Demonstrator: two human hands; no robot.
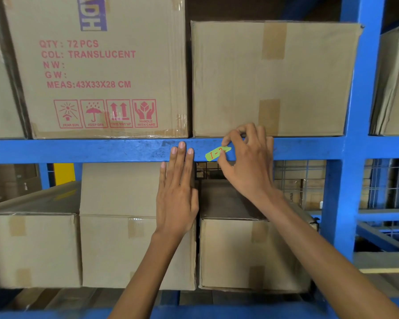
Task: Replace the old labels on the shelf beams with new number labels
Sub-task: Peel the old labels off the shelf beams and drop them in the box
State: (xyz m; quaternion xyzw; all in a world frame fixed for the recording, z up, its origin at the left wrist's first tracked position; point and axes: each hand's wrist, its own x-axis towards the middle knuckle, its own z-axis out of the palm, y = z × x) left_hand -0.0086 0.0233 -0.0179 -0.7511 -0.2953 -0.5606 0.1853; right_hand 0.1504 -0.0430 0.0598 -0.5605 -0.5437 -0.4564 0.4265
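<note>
1. Head view: a green label with red characters, partly hidden by a thumb, lies tilted on the front face of the blue shelf beam. It sits just below a plain cardboard box.
2. The right grip is closed in a pinch, with thumb and forefinger on the label's right end. Its other fingers curl loosely above.
3. The left grip holds nothing. Its fingers are straight, with the tips flat on the beam just left of the label.
4. I cannot tell whether this label is coming off or going on.
5. The label looks thin, light and limp, and is probably sticky-backed. It would likely tear or curl onto itself under a hard tug, so it is best held at one end corner and moved slowly, staying low along the beam.
</note>
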